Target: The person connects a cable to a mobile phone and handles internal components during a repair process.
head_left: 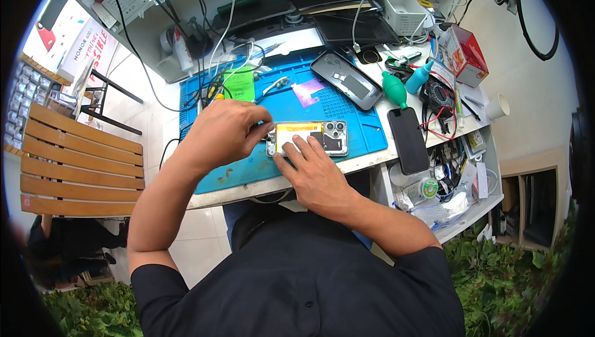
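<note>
An opened phone point(331, 143), its yellow-labelled battery and camera module exposed, lies on the blue repair mat point(226, 166). My left hand point(226, 132) has thumb and forefinger pinched at the phone's left end; what is between them is too small to make out. My right hand point(316, 182) rests with fingers apart on the battery area. Above the phone are a pink translucent sheet point(307, 93) and a detached back housing point(347, 79). To its right lie a green air blower point(395, 89) and a black phone point(407, 141).
Cables, a green card point(239, 83), a blue bottle point(418, 76), a meter point(436, 98), a red-white box point(467, 56) and a cup point(498, 107) surround the mat. An open drawer point(458, 222) holds clutter. A wooden chair point(80, 160) stands left; another person point(62, 244) is lower left.
</note>
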The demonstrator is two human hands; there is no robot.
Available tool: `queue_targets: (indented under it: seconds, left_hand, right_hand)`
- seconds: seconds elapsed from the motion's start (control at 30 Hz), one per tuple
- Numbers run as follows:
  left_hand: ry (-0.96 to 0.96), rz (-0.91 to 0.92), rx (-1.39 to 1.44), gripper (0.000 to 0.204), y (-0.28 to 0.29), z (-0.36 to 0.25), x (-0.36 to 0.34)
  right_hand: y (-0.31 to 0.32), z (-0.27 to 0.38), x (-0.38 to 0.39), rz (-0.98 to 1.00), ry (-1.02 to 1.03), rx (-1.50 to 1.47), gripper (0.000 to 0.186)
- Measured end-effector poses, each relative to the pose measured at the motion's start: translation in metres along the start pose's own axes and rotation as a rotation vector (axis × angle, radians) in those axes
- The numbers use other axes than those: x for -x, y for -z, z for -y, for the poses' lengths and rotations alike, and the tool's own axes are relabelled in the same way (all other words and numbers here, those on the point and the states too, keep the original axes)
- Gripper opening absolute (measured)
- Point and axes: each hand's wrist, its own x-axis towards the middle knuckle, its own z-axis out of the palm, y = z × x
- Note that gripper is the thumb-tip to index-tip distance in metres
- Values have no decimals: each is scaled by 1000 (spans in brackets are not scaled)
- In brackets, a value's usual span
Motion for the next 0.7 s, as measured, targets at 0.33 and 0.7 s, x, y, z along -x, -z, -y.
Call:
queue_targets:
  seconds: [0.33, 0.7]
  left_hand:
    - [-58, -18, 62, 28, 9, -16, 1]
    - [95, -8, 72, 40, 3, -14, -7]
  right_hand:
    - [9, -1, 0, 45, 19, 32, 52]
    - [5, -1, 3, 25, 17, 17, 56]
